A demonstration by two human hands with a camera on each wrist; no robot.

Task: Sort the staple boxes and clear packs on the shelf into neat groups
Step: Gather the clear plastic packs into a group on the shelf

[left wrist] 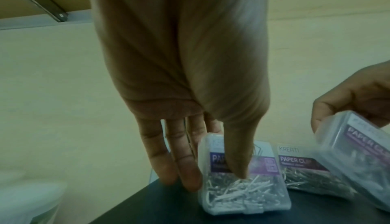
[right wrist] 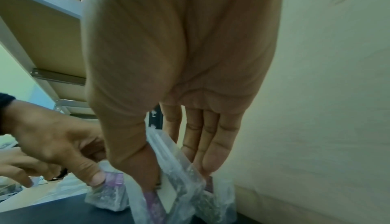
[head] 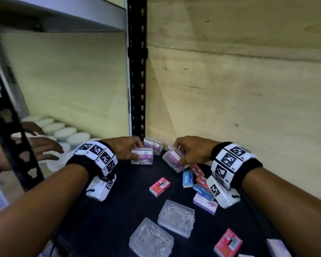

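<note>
Taking the black upright post (head: 137,71) at the back of the dark shelf (head: 104,216) as the landmark: far left of it, white round lids (head: 65,131) sit in a row, with another person's hands (head: 43,147) over them. Just left of the post's foot, the left hand (head: 125,147) pinches a clear paper-clip pack (head: 142,156), thumb on its labelled face and fingers behind it, the pack resting on the shelf. A 2nd clear pack (head: 153,145) stands right at the post's foot. Just right of the post, the right hand (head: 191,151) clamps a tilted clear pack (head: 173,158) between thumb and fingers, lifted off the shelf. Nearer the viewer and right of the post lie a red staple box (head: 159,186), a cluster of blue and red staple boxes (head: 193,178), and a purple box (head: 205,203). Closest in front of the post lie 2 flat clear packs (head: 176,217), and right of them another red staple box (head: 228,242).
</note>
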